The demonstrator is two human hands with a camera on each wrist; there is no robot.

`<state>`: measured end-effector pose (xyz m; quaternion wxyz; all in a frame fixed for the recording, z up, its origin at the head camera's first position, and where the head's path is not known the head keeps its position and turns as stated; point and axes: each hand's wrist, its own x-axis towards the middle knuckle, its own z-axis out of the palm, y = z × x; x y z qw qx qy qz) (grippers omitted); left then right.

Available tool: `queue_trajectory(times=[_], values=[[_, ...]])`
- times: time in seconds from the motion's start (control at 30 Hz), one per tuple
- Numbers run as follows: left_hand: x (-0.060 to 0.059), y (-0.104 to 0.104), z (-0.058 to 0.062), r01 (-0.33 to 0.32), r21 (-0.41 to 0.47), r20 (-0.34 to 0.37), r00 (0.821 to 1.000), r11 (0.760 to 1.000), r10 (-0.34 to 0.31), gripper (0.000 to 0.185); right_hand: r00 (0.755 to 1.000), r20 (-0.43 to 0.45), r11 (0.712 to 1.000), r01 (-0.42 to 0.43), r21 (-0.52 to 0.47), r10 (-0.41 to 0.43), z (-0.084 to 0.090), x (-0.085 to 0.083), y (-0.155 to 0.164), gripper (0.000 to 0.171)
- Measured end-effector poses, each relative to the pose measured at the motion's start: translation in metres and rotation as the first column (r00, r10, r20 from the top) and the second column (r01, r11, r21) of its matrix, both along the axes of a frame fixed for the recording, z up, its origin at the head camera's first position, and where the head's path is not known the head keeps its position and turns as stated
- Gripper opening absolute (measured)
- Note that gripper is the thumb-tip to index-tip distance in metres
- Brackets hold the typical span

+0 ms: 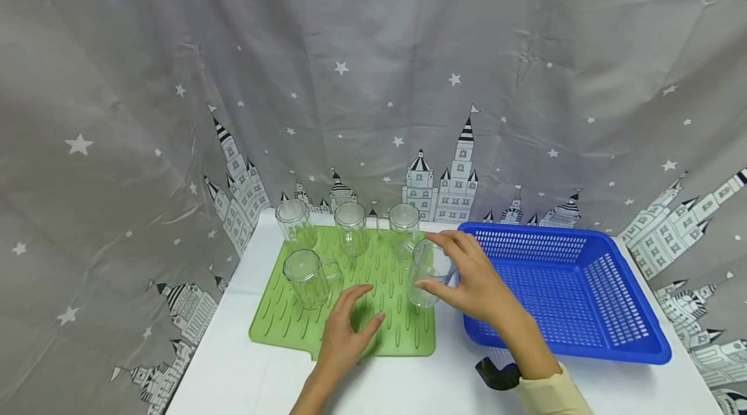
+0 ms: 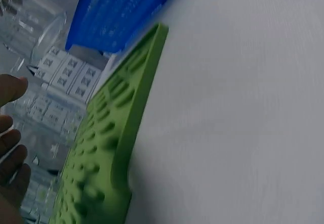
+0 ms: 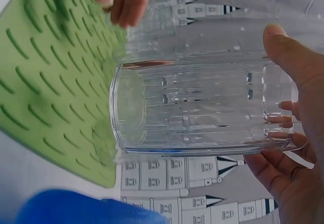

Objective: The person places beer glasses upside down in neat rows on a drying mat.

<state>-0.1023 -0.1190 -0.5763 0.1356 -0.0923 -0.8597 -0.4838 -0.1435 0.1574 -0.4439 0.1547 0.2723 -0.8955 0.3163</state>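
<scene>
A clear glass mug (image 1: 423, 274) is gripped near its top between the thumb and fingers of my right hand (image 1: 474, 274). In the right wrist view this mug (image 3: 202, 105) has its far end close to the green ribbed mat (image 3: 55, 82); whether they touch I cannot tell. Over the front of the mat (image 1: 403, 331), my left hand (image 1: 343, 331) holds nothing, thumb and fingers spread apart. Several more glass mugs stand on the mat: a front-left mug (image 1: 309, 280), and a back row with a left mug (image 1: 296, 224), middle mug (image 1: 351, 230) and right mug (image 1: 404, 224).
A blue plastic basket (image 1: 583, 351) sits to the right of the mat, near my right forearm. White cloth (image 1: 233, 363) covers the table. Behind hangs a grey curtain (image 1: 373, 32) printed with stars and castles.
</scene>
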Motion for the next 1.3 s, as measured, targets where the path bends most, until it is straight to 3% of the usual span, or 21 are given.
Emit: queue_trajectory(times=[0.17, 0.47, 0.73, 0.97, 1.3], values=[[-0.004, 0.011, 0.003, 0.078, 0.150, 0.103, 0.990, 0.986, -0.094, 0.056, 0.999, -0.010, 0.999, -0.035, -0.002, 0.035, -0.002, -0.001, -0.011, 0.082], [-0.010, 0.023, 0.007, 0.129, 0.191, 0.083, 0.986, 0.973, -0.147, 0.062, 0.998, -0.007, 0.998, -0.067, -0.006, 0.067, -0.007, -0.003, -0.027, 0.081], [-0.012, 0.032, 0.006, 0.156, 0.289, 0.169, 0.963, 0.945, -0.210, 0.073, 0.995, -0.060, 0.997, -0.077, -0.013, 0.077, -0.012, -0.003, -0.038, 0.082], [-0.014, 0.037, 0.005, 0.182, 0.296, 0.158, 0.959, 0.938, -0.236, 0.052, 0.992, -0.082, 0.995, -0.098, -0.016, 0.096, -0.008, 0.000, -0.042, 0.082], [-0.015, 0.037, 0.007, 0.168, 0.271, 0.159, 0.963, 0.948, -0.216, 0.057, 0.994, -0.069, 0.996, -0.089, -0.019, 0.087, -0.009, 0.001, -0.040, 0.083]])
